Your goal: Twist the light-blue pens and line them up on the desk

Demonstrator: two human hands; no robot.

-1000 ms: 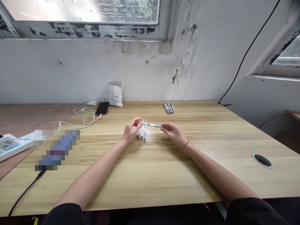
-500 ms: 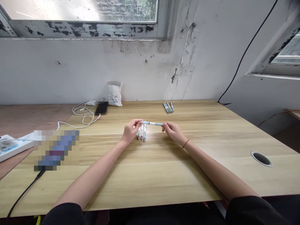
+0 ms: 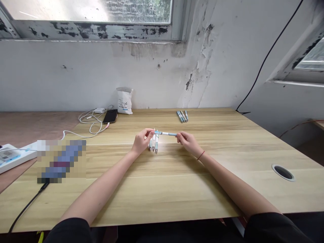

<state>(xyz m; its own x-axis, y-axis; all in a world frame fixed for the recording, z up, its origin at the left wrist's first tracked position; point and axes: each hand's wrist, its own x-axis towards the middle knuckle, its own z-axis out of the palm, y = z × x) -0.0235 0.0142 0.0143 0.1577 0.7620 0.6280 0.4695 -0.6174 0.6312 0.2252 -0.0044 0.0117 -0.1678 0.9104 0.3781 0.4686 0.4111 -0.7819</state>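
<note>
While the left hand pinches one end of the pen and the right hand the other, both closed thumb-to-finger, that slim, smooth-looking cylinder, banded pale blue and white, sits nearly level above the wood-grained table. Two-handed handling of it looks to be the step here, and the next move seems to call for a light, steady hold, with three metal-tipped pens lying side by side just below.

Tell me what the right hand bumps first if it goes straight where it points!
Past the pen it pinches, the right hand would probably meet the left hand at the other end; three pens nearby look lower, though depth is unclear.
</note>
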